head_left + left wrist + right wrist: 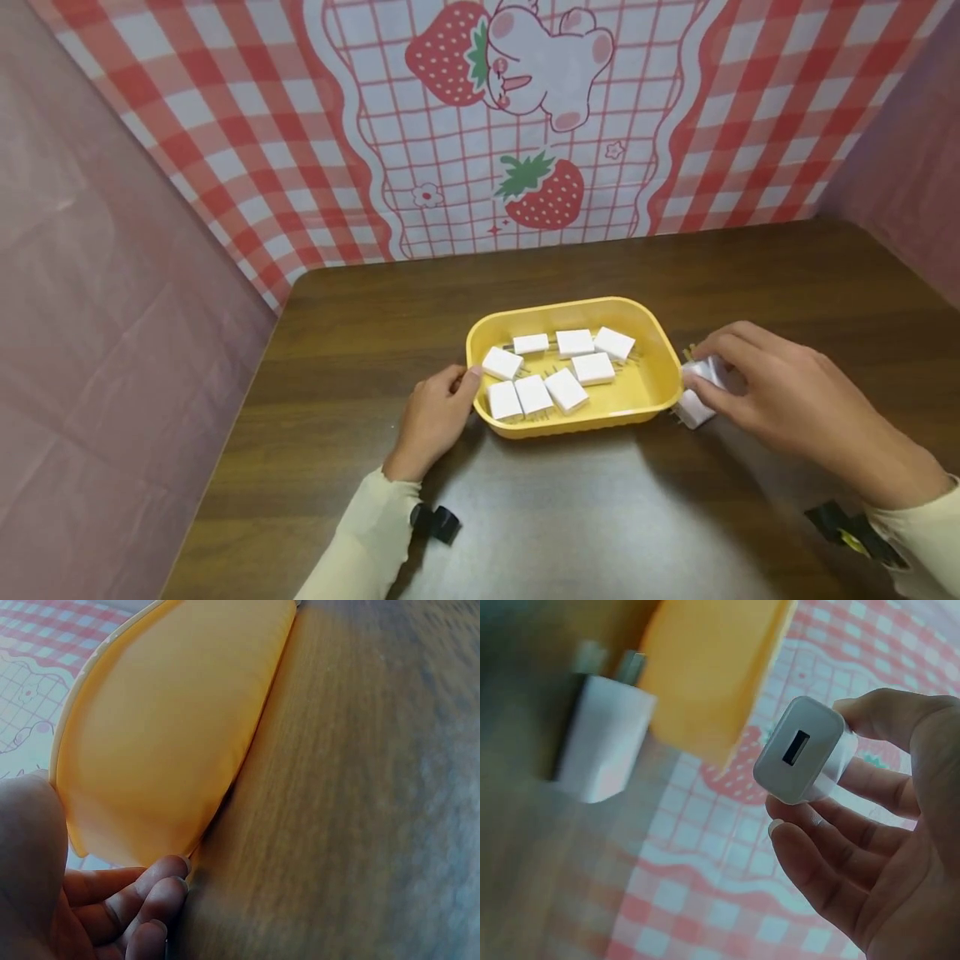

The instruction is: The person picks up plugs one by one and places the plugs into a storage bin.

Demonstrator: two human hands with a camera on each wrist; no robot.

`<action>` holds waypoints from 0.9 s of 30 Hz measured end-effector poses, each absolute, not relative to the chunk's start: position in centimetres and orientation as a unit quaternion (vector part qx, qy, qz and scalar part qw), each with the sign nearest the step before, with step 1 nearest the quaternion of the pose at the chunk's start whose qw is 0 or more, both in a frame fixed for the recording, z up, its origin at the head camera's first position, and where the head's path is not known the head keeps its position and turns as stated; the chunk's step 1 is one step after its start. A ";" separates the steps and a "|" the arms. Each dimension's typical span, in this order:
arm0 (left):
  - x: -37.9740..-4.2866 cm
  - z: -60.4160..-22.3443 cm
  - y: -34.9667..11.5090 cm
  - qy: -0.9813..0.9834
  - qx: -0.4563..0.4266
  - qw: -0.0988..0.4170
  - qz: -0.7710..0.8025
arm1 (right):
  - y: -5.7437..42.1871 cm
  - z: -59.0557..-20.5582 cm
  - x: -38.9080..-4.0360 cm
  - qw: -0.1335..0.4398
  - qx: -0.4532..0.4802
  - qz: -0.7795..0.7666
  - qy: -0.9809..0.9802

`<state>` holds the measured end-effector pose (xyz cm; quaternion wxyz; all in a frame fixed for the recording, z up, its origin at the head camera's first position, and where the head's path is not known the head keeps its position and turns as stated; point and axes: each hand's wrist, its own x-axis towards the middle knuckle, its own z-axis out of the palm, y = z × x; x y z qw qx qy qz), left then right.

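A yellow plastic tray (517, 429) stands on the table, with several white USB chargers (592, 369) lying inside, their metal prongs showing. At its left end, my left hand (435, 417) holds the tray, thumb at the rim and fingers curled low against the outer wall (150, 735). Just off the right end, my right hand (780, 396) pinches a white charger (799, 750) between thumb and fingers; its USB port faces the wrist camera. Below that hand, another white charger (607, 739) lies on the table, partly hidden in the head view.
The brown wooden table (360, 333) ends at a back wall covered in red-and-white checked cloth (465, 225) with strawberries. Pinkish cloth sides (97, 275) stand left and right. Dark straps (435, 523) sit at both wrists.
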<state>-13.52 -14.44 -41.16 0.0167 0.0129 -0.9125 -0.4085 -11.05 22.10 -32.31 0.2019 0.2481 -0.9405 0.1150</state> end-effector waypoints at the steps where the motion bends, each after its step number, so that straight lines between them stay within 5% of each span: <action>1: -13.5 -41.1 -14.5 -0.912 0.012 0.019 -0.409 | 21.7 -31.9 -11.3 0.199 0.254 0.114 -0.940; 20: -13.6 -41.2 -14.6 -0.915 0.006 0.023 -0.403 | 16.0 -31.8 -16.8 0.014 0.313 0.137 -0.940; 27: -13.6 -41.2 -14.6 -0.915 0.005 0.026 -0.403 | 13.9 -32.1 -18.6 -0.001 0.370 0.107 -0.923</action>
